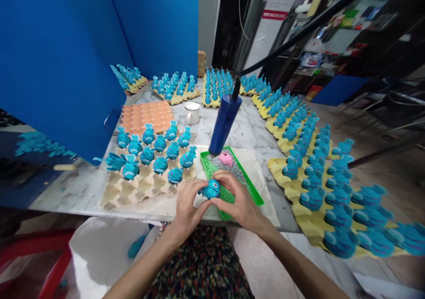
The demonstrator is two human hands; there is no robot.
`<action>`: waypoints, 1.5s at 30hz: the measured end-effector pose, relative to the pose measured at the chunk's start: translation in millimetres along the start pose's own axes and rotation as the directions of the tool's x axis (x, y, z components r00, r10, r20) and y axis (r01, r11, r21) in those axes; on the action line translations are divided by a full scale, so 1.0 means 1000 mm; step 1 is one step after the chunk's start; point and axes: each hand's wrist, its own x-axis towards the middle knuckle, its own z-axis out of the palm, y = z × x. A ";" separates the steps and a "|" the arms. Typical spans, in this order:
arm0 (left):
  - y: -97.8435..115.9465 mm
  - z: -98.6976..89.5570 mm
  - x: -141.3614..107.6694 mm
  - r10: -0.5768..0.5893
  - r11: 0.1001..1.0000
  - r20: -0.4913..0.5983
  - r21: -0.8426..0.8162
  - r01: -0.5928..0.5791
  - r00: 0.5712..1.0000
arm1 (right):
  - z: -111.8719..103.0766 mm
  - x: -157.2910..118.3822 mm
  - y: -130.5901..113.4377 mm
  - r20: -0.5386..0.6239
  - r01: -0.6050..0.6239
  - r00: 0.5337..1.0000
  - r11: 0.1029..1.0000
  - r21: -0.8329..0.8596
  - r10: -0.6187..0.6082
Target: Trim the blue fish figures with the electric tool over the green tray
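Both hands together, my left hand [187,210] and right hand [241,203] clamped on a blue fish figure [210,189], which sits just above the near edge of a green mesh tray [226,197]. In the tray, a pink figure [226,159] lies on silver beads [229,166]. A blue tube-shaped tool [225,122] hangs just over the tray's far end. Left of my hands, a cardboard egg tray [133,192] carries more blue fish; yellow egg trays [299,175] line the right. White jar [192,113] stands on the marble tabletop [239,133], beyond an orange egg tray [146,117].
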 end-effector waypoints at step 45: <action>-0.013 0.026 -0.023 -0.652 0.398 0.452 -0.480 0.782 0.609 | 0.005 0.067 -0.075 -0.226 0.088 0.974 0.862 0.499 0.031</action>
